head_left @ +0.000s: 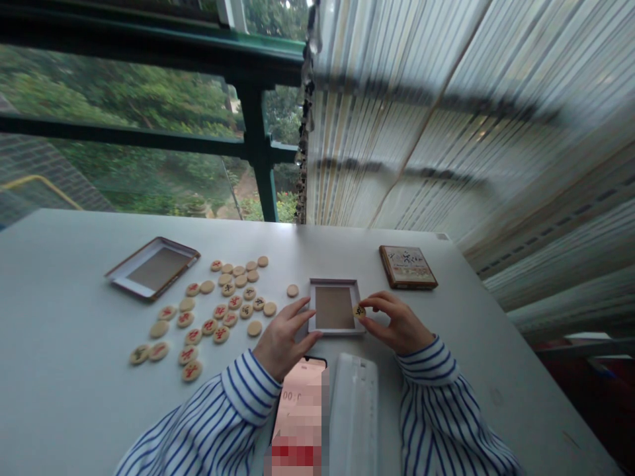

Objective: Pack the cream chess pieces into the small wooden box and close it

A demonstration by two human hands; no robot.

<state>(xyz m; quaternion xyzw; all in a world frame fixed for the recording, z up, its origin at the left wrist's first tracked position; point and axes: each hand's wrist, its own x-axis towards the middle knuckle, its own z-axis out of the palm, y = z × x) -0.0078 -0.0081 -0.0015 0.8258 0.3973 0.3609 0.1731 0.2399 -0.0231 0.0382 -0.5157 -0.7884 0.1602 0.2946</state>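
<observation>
My right hand (399, 324) pinches a round Chinese chess piece (359, 311) with a dark character, at the right rim of a shallow open box (335, 283). Nothing lies on the box's brown floor. My left hand (284, 336) rests at the box's left wall, fingers spread and touching its edge, holding nothing. To the left, several wooden Chinese chess pieces (220, 311) are scattered on the table, some showing red or dark characters and others blank side up. A single piece (292, 290) sits apart from them, near the box.
A second shallow box part (161, 264) lies open at the back left. At the back right is a closed box with a printed lid (407, 266). In front of me are a phone (302, 390) and a pale plastic case (354, 410) on the white table (74, 317).
</observation>
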